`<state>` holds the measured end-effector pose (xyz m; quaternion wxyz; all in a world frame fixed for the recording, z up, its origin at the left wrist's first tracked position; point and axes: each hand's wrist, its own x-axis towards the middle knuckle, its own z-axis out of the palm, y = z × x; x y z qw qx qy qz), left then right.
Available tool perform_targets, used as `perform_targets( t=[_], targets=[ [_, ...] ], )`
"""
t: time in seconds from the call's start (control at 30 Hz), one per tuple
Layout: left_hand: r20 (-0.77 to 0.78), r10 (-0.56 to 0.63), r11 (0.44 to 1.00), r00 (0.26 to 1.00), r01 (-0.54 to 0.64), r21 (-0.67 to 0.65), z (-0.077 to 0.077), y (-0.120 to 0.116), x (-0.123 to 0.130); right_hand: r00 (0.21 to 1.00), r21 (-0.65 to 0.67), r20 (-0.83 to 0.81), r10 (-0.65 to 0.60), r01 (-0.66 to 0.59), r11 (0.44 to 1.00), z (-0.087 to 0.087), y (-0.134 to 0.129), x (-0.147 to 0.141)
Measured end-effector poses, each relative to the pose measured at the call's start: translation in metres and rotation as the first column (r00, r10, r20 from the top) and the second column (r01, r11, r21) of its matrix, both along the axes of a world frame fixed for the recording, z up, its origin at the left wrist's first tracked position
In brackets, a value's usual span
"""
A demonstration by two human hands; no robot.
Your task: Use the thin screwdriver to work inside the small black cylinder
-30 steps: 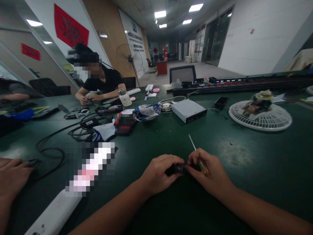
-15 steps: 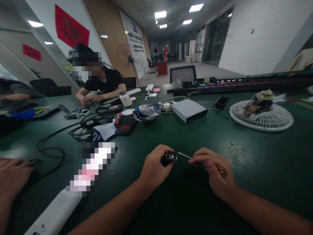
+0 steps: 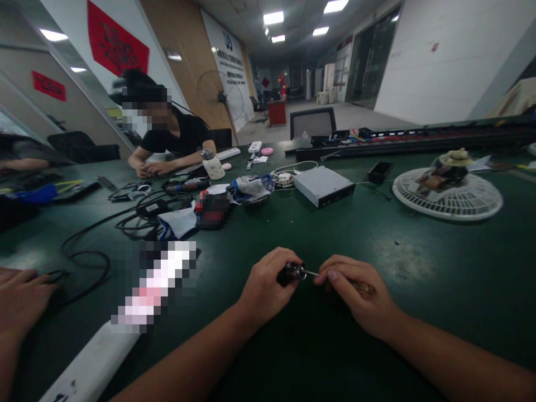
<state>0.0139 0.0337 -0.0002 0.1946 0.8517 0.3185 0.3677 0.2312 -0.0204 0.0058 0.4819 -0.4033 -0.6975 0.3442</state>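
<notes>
My left hand (image 3: 268, 287) is wrapped round a dark cylindrical part (image 3: 295, 271), whose shiny open end faces right. From the right, my right hand (image 3: 360, 290) grips a screwdriver (image 3: 363, 287) with a brownish, see-through handle. Its thin metal shaft points left and its tip is at the mouth of the cylinder; whether it touches inside cannot be made out. Both hands are just above the dark green table (image 3: 335, 234).
A white fan grille with a motor (image 3: 448, 192) lies at the right. Behind my hands is a grey disc drive (image 3: 324, 186). Cables, gloves and a bottle (image 3: 213, 166) stand left of it. Another person's hand (image 3: 25, 296) rests at far left; a person in black (image 3: 176, 137) sits opposite.
My right hand has moved left and turned slightly, bringing the screwdriver tip to the cylinder's open end. The person opposite has brought their hands together.
</notes>
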Motion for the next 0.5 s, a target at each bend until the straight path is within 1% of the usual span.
perform_targets(
  t=[0.1, 0.2, 0.3, 0.37, 0.43, 0.5],
  targets=[
    [-0.004, -0.001, 1.000, 1.000, 0.001, 0.010, -0.0002, 0.0001, -0.0003, 0.999, -0.012, 0.024, -0.048, 0.049, 0.999, -0.0005, 0.0004, -0.0001],
    [-0.008, -0.012, 1.000, 1.000, 0.012, 0.013, 0.0006, -0.0004, -0.0001, 1.000, -0.032, 0.018, -0.013, 0.014, 0.999, -0.0004, 0.0017, -0.0004],
    [-0.025, -0.006, 1.000, 1.000, 0.006, 0.005, 0.0013, -0.0006, 0.0003, 0.999, -0.047, 0.005, -0.053, 0.053, 0.997, 0.0010, 0.0030, -0.0012],
    [-0.025, 0.015, 1.000, 1.000, -0.014, 0.002, 0.0010, -0.0006, 0.0003, 0.999, -0.073, 0.011, -0.049, 0.049, 0.996, 0.0021, 0.0034, -0.0019],
    [-0.025, 0.027, 1.000, 0.999, -0.027, 0.008, 0.0001, -0.0006, -0.0001, 1.000, -0.106, -0.017, -0.021, 0.019, 0.994, 0.0028, 0.0030, -0.0019],
    [-0.039, 0.038, 0.999, 0.998, -0.037, 0.022, -0.0008, -0.0005, -0.0009, 0.996, -0.121, -0.065, -0.066, 0.058, 0.991, 0.0021, 0.0020, -0.0010]
  ],
)
